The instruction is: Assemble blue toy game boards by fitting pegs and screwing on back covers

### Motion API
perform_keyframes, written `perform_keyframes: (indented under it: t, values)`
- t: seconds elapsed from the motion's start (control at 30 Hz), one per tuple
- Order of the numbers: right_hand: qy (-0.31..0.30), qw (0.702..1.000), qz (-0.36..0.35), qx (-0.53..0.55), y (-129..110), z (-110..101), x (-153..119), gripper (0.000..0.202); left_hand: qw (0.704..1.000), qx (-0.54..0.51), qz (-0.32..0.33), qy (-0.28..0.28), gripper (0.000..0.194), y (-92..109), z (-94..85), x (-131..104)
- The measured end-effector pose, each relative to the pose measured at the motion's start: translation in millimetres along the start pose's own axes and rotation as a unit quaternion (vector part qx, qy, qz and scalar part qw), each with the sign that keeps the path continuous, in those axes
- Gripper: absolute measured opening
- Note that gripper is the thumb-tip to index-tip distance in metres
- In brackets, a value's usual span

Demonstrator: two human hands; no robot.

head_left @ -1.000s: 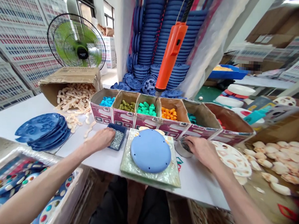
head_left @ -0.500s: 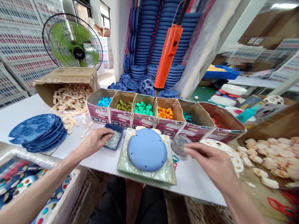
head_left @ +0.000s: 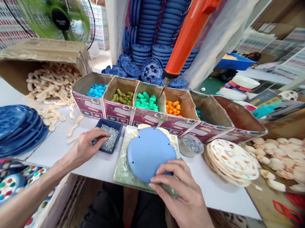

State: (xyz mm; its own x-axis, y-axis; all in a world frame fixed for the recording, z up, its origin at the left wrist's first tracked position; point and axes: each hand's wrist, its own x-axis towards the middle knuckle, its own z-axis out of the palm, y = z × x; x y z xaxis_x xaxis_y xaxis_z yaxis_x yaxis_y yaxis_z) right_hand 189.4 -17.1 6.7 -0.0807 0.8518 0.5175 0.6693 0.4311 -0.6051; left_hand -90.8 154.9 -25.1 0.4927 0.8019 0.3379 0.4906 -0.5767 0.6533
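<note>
A round light-blue plastic disc [head_left: 150, 151] with small holes around its rim lies on a plastic-wrapped pad [head_left: 122, 167] in front of me. My right hand [head_left: 182, 188] is at the disc's lower right edge, thumb and fingers bent together over it; anything in the fingertips is hidden. At the left, my left hand [head_left: 87, 146] has its fingertips pinched over the near-left part of a dark-blue tray [head_left: 118, 139] of small silver screws [head_left: 111, 135]. Whatever that pinch holds is too small to make out. A clear cup [head_left: 191, 147] of screws stands right of the pad.
An orange electric screwdriver [head_left: 188, 37] hangs above a row of cardboard bins [head_left: 147, 119] with coloured plastic pieces. Blue plates [head_left: 14, 126] are piled left, white perforated discs [head_left: 232, 160] right. A crate [head_left: 65, 191] of coloured assemblies stands at lower left.
My right hand has moved left from beside the screw cup to the disc's lower right edge. My left hand stays at the screw tray. The camera view has come closer and lower.
</note>
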Motion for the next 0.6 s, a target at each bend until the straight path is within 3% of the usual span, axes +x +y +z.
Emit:
perform_keyframes:
  t: [0.37, 0.47, 0.6]
  values:
    - [0.007, 1.000, 0.008, -0.020, 3.9, 1.8, -0.3, 0.015, 0.998, 0.060, 0.025, -0.020, 0.021, -14.9, 1.6, 2.4]
    - [0.024, 0.999, 0.019, -0.019, 7.3, -5.1, -7.8, 0.019, 0.993, 0.104, 0.043, -0.024, 0.033, -18.6, -1.4, 0.1]
    - [0.065, 0.995, 0.072, -0.030, 17.1, -15.1, -19.0, 0.021, 0.993, 0.105, 0.043, 0.029, 0.036, 4.3, -3.9, -3.4]
